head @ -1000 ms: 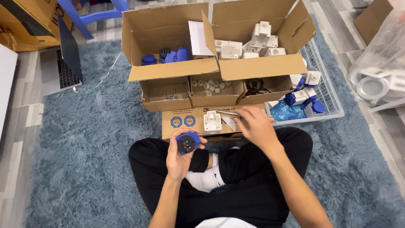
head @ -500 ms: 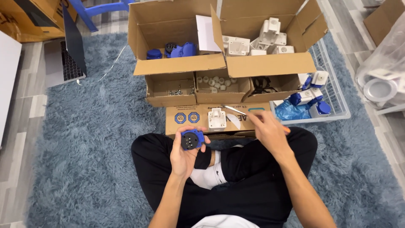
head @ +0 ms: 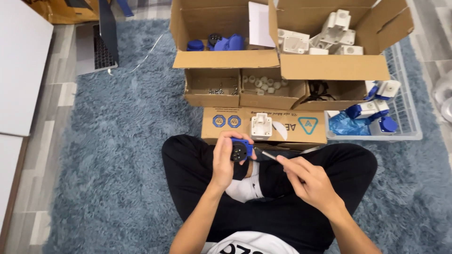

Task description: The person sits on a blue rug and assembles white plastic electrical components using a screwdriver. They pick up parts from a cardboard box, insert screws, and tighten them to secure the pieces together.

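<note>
1. The person sits cross-legged on a shaggy grey-blue rug (head: 117,155), seen from above; both bare forearms reach forward over the lap.
2. The left hand (head: 224,159) is curled closed around a round blue plastic socket with a black pin face (head: 239,150), held above the lap, just in front of the knees, with the black face turned up toward the viewer.
3. The right hand (head: 308,181) is closed in a pinch grip on a slim metal-shafted screwdriver (head: 269,155). Its handle is hidden in the fist.
4. Key relation: the screwdriver's long axis runs from the right hand up and leftward, and its tip lies just beside the socket's right edge. Whether it touches cannot be told. The socket lies to the left of the right hand, already in the left hand, which is therefore the nearer.
5. Just beyond the socket, a flat brown cardboard box (head: 292,126) carries a small white plastic housing (head: 261,125).
6. Further off stand open cardboard cartons (head: 226,59) of blue and white parts, and a white wire basket (head: 405,117) at the right.
</note>
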